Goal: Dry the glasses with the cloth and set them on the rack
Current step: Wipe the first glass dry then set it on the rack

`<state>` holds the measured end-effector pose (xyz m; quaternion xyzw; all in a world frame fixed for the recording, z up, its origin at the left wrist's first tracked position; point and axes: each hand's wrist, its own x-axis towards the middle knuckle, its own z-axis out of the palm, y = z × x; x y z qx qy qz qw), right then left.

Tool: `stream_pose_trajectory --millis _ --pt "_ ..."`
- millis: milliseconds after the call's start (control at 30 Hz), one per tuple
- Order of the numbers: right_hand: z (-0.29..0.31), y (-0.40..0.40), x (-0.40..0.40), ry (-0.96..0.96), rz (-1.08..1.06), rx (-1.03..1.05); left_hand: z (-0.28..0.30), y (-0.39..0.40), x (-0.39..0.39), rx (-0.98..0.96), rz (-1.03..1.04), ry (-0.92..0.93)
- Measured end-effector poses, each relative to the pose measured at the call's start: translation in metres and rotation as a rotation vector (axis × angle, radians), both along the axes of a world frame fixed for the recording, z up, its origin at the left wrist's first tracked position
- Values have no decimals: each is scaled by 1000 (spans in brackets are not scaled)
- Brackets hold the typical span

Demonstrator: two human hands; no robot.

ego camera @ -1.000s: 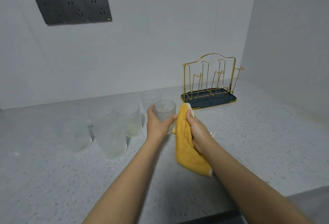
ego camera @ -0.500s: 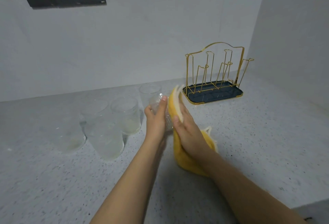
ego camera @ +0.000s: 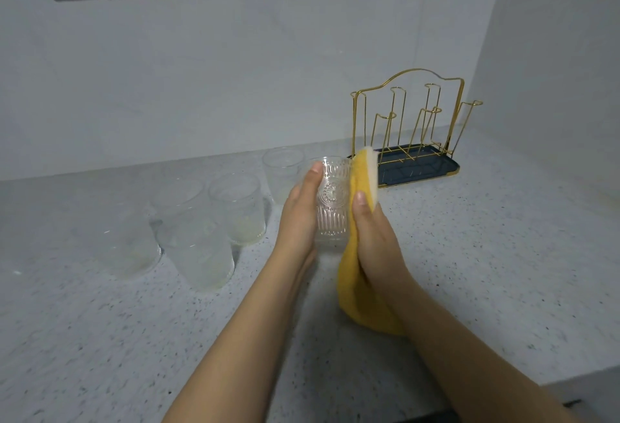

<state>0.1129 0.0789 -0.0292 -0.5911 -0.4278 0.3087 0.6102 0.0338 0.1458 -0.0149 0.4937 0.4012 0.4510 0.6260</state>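
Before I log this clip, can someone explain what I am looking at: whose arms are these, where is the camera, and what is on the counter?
No machine here: a person's bare arms, filmed by a camera worn on the head, looking forward and down. The left hand grips a patterned glass. The right hand presses a yellow cloth against its side. On the speckled counter, more glasses stand at the left. A gold wire rack on a dark tray stands at the back right, with no glass on it.

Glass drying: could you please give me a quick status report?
Left hand holds glass. Right hand presses cloth to it. Rack bare, path clear.
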Motion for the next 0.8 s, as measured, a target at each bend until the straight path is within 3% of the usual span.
stream_pose_trajectory --millis 167,367,500,633,733,800 --pt "14 2 -9 -316 66 154 14 -7 -4 141 17 177" --pt "43 35 17 54 68 -126 22 -3 -7 -2 -9 -72" --pt "33 17 -3 -117 130 103 30 3 -13 41 -3 -120" --pt "21 20 -12 -311 106 277 21 9 -17 105 -8 -33" --pt "27 23 -13 -237 59 179 18 4 -16 101 56 8" --pt "35 26 -10 -85 70 108 18 0 -15 148 78 8"
